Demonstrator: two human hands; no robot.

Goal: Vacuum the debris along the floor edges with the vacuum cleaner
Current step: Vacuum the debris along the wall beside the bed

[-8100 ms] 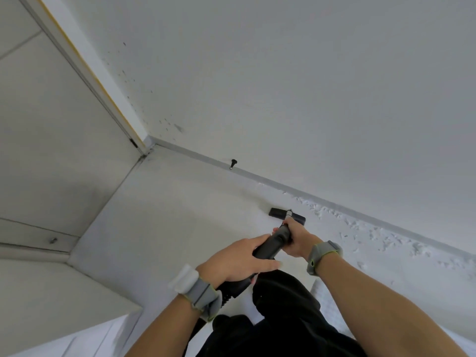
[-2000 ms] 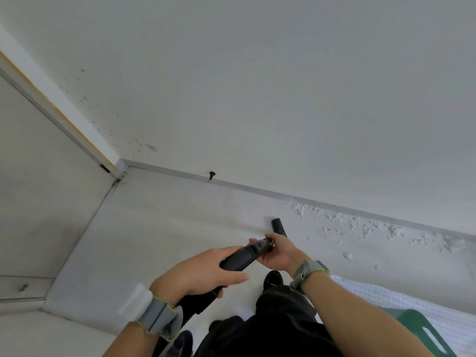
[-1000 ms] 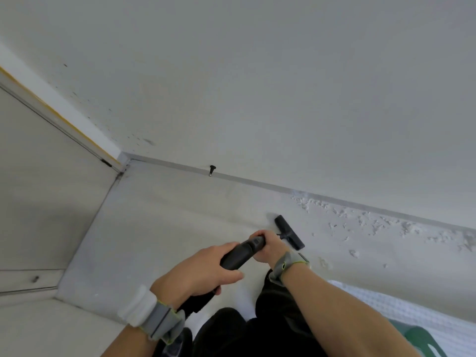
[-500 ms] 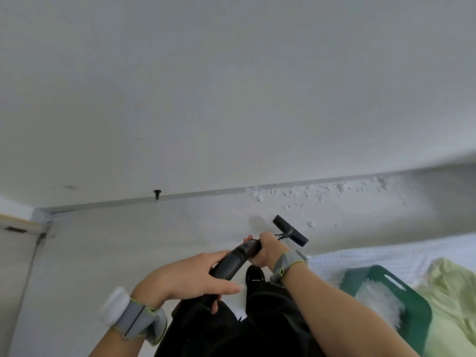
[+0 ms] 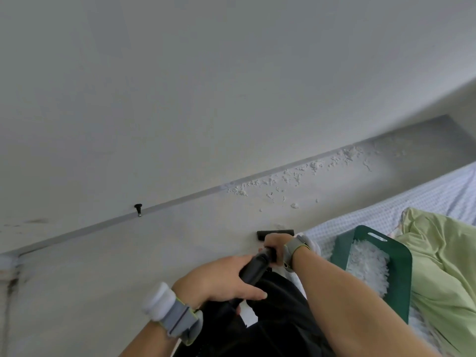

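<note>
The one camera sits on my head, wide-angle, looking forward and down over my forearms toward the wall and the floor where they meet. It is tilted, so the baseboard runs slantwise across the view. My hands are close beneath the lens, the floor edge farther off.

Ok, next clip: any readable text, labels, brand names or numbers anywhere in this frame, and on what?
None can be read.
Vacuum wand and floor nozzle: plain black, no brand or label showing.
Wristbands on the left hand and right hand: grey, no marking legible.
Green dustpan: no print visible.
Wall and baseboard: only scuffs and a black doorstop, no signs.
</note>
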